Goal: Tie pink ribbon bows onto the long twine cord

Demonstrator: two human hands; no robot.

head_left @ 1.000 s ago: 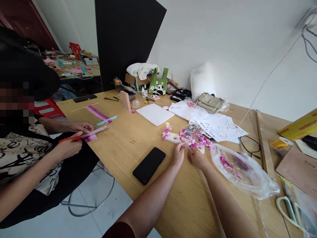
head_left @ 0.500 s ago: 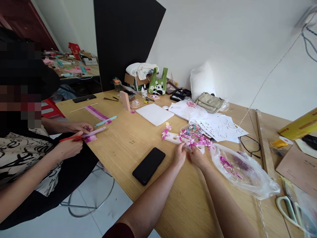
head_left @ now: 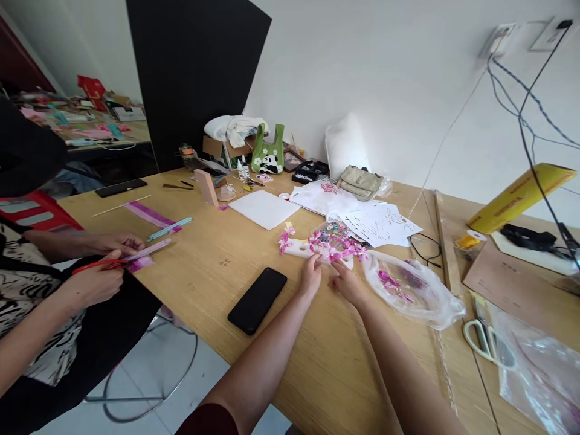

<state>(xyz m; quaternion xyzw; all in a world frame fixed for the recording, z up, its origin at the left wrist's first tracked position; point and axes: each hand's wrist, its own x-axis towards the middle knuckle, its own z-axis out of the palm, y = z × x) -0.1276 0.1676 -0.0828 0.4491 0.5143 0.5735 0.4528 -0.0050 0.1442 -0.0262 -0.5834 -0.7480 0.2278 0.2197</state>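
My left hand and my right hand meet at the near edge of a white holder that carries several small pink paper flowers. Both hands have their fingers pinched together on one pink flower piece between them. A clear plastic bag with more pink pieces lies just right of my right hand. A black phone rests on the wooden table left of my left forearm.
A person at the left cuts a pink paper strip with red scissors. White cut-out sheets, a white board, a beige pouch and a green panda bag lie behind. White scissors and a wooden ruler lie right.
The view has swung to the right, so everything sits further left in the picture. My hands stay together at the flower holder. The other person keeps cutting the pink strip.
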